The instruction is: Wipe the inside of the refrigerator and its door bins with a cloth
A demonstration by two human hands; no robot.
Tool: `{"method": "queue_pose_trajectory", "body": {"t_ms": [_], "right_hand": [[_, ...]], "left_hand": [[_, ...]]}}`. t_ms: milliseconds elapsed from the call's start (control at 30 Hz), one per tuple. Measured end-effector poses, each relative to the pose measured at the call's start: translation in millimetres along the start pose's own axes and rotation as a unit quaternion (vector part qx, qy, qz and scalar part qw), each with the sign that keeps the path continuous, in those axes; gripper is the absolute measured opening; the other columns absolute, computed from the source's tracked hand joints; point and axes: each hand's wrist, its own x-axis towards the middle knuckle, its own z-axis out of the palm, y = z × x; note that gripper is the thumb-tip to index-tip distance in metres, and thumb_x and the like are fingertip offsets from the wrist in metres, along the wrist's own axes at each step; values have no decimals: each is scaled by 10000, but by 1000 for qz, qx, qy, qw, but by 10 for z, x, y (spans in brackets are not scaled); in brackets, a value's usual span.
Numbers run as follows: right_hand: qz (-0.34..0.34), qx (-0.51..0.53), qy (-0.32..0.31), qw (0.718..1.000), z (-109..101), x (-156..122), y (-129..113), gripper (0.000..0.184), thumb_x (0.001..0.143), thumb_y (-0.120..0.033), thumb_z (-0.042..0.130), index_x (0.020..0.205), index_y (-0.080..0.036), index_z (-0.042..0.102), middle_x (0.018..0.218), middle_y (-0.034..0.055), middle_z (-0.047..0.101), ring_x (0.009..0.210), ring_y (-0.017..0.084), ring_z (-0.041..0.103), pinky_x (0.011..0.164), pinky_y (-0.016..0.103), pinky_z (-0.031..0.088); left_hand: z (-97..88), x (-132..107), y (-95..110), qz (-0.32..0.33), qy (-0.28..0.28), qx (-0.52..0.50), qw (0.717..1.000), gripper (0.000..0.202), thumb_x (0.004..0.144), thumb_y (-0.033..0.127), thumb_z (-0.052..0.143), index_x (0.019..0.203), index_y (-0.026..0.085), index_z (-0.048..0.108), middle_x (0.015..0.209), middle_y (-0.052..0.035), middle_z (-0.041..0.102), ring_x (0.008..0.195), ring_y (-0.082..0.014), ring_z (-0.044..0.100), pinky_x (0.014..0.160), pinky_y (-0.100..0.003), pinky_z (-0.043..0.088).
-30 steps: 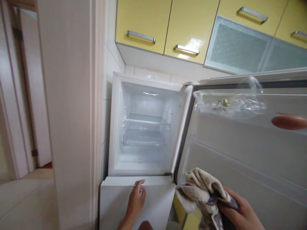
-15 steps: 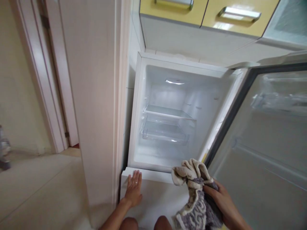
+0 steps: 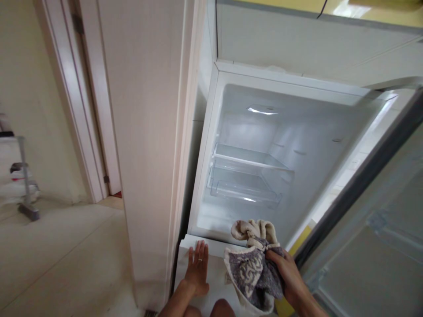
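Note:
My left hand [image 3: 197, 269] lies flat with its fingers stretched out on the top front edge of the white lower door [image 3: 218, 252] of the fridge; a ring shows on one finger. Bunched in my right hand [image 3: 288, 273] is a grey and cream patterned towel [image 3: 253, 268], which hangs in front of the fridge opening. Above both hands the upper fridge compartment [image 3: 313, 176] stands open, with a glass shelf [image 3: 247, 155] and a clear plastic drawer [image 3: 243, 193] inside. The fridge door [image 3: 373, 220] is swung out to the right.
A pale wooden door panel [image 3: 148, 132] stands close on the left of the fridge. Overhead are yellow cabinets [image 3: 380, 11]. Farther left, a grey stand-like object [image 3: 28, 209] rests on the tiled floor [image 3: 72, 255]. Clear door racks line the fridge door.
My view has shifted, so the fridge sits farther right and larger. The towel has moved left relative to the fridge, nearer my left hand, which stays on the lower door.

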Motion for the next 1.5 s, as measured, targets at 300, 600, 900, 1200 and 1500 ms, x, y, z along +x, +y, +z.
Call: {"method": "queue_pose_trajectory", "body": {"t_ms": [300, 600, 900, 1200, 1500], "right_hand": [[9, 7, -13, 1000, 256, 245, 9, 336, 506, -353, 752, 791, -189, 682, 641, 4, 696, 620, 216, 636, 627, 322, 513], [-92, -3, -61, 994, 649, 562, 164, 373, 549, -359, 716, 873, -175, 744, 778, 4, 734, 750, 212, 615, 696, 292, 481], [-108, -12, -86, 990, 852, 905, 290, 425, 546, -366, 704, 924, -177, 746, 909, 36, 766, 866, 253, 650, 796, 327, 491], [-108, 16, -70, 992, 997, 1182, 413, 401, 597, -354, 682, 953, -176, 734, 838, 4, 732, 816, 215, 607, 781, 307, 466], [-123, 51, -151, 980, 1735, 1446, 589, 397, 688, -404, 692, 1028, -198, 704, 998, 26, 757, 950, 238, 645, 911, 342, 479]], "left_hand": [[-305, -128, 91, 4, -53, -44, 998, 1270, 611, 365, 651, 1606, 65, -79, 1655, -148, -219, 1534, -348, -244, 1226, -619, -164], [-336, -204, 126, -7, -22, -86, 996, 1256, 550, 223, 644, 1637, 77, 31, 1671, -133, -162, 1554, -323, -205, 1251, -593, -142], [-685, -79, -84, -92, 339, -435, 829, 373, 919, 367, 440, 1064, 179, 727, 1070, -144, 779, 1022, -283, 750, 980, -482, 587], [-1838, 613, -4, -37, 507, -376, 775, 680, 848, 372, 663, 1471, 184, 468, 1508, -158, 553, 1390, -278, 537, 1189, -482, 409], [-1980, 720, -34, -97, 458, -425, 775, 494, 744, 460, 727, 1131, 155, 686, 1056, -111, 777, 957, -279, 732, 882, -406, 592]]}}
